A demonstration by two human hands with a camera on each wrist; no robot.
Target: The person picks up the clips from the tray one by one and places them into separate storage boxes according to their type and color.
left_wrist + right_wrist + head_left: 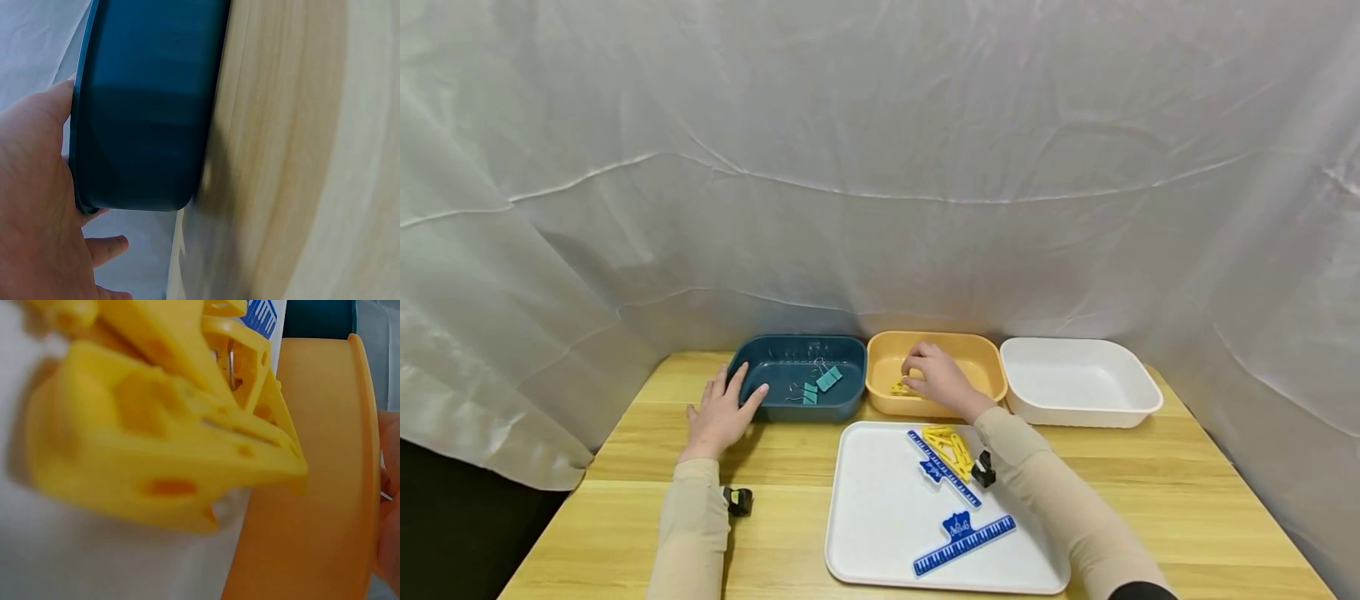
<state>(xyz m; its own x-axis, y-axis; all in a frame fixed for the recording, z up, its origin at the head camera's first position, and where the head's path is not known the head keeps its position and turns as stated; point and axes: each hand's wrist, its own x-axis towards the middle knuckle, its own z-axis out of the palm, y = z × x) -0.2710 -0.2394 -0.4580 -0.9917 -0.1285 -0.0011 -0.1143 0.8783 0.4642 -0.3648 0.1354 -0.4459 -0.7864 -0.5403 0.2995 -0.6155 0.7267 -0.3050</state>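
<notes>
My left hand [721,419] rests on the left end of the dark teal bin [797,413], fingers spread over its rim. In the left wrist view the hand [37,162] lies along that rim. Two teal binder clips [829,379] lie inside. My right hand [942,379] reaches into the yellow-orange bin [940,408], its fingertips pinching a yellow clip [898,388] low inside. The right wrist view shows only part of the fingers [390,462] behind the bin wall, with a glint of metal between them.
A white tray [872,533] in front holds several yellow clips [953,450] and two blue piano-keyboard ruler clips [966,546]. A white bin [1078,379] stands at the right of the row. Behind the bins hangs a pale curtain [880,250].
</notes>
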